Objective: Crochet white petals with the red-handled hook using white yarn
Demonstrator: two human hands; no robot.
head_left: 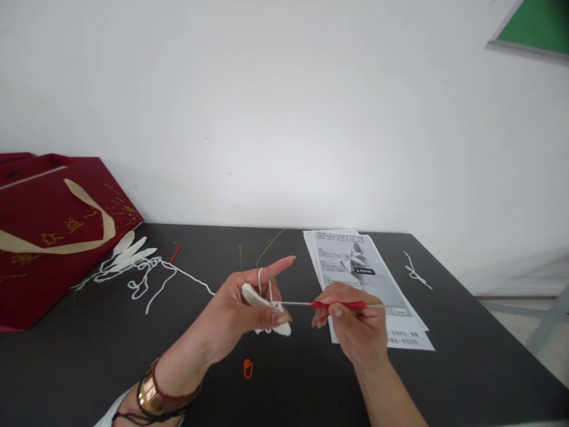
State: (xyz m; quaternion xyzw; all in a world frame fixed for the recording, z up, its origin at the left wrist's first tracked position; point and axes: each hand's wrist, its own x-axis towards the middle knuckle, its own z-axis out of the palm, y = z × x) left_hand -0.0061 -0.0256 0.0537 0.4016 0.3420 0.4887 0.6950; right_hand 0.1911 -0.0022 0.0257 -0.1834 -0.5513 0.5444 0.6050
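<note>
The left hand (237, 311) pinches one white crocheted piece (255, 298) above the middle of the desk (293, 391), one strand of yarn looped round its index finger. The right hand (360, 323) grips one crochet hook (344, 305) by its red handle, the tip meeting the piece. Two thin olive strands (268, 248) rise by the left hand. One orange stitch marker (248, 368) lies below. At least two printed sheets (377, 267) reach the back edge; three white petals (128, 254) lie toward the back left corner, beside one red bag (66, 284). One yarn scrap (415, 274) lies near the right edge.
</note>
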